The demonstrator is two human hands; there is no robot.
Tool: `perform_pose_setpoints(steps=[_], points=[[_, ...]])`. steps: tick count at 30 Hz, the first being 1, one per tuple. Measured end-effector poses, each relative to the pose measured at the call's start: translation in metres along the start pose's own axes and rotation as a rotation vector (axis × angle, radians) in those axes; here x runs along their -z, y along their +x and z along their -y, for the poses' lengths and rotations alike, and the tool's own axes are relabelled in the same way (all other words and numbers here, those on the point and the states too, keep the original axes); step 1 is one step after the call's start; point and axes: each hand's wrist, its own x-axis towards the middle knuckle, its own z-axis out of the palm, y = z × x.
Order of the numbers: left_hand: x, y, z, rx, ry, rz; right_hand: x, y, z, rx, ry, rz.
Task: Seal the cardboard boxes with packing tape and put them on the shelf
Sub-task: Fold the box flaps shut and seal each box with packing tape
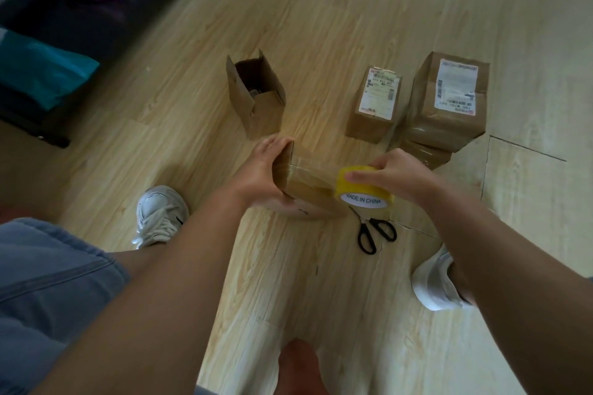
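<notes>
Wood floor: cardboard boxes, scissors.

Tape roll (white label): "MADE IN CHINA"

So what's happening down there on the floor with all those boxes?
A person is taping a cardboard box shut on the wooden floor. The left hand grips one end of it. The right hand holds a yellow tape roll at the other end, with tape stretched across the top. Black scissors lie just beside it. Farther back stands an open box, and to the right a small labelled box and a big labelled box stand closed.
</notes>
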Motion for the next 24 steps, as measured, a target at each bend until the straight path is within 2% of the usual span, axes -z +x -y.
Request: perform_pose_setpoints(steps=[7,10,13,16,20,22,24], points=[[0.011,-0.005,0.033,0.074,0.055,-0.051,-0.018,0.002,0.025,0.092,-0.086,0.083],[0.009,-0.008,0.044,0.082,0.015,-0.069,-0.028,0.007,0.029,0.125,-0.274,-0.013],[0.006,-0.008,0.052,0.085,-0.028,-0.089,-0.030,0.009,0.025,0.066,-0.459,-0.116],[0.002,-0.003,0.053,0.077,-0.030,-0.091,-0.027,0.011,0.015,0.008,-0.304,-0.050],[0.001,-0.001,0.058,0.097,-0.056,-0.095,-0.018,0.012,0.007,0.044,-0.086,0.011],[0.001,0.000,0.062,0.105,-0.056,-0.098,-0.014,0.014,0.007,0.063,-0.070,0.015],[-0.001,0.001,0.065,0.103,-0.042,-0.098,-0.013,0.019,0.008,0.089,-0.181,-0.004]])
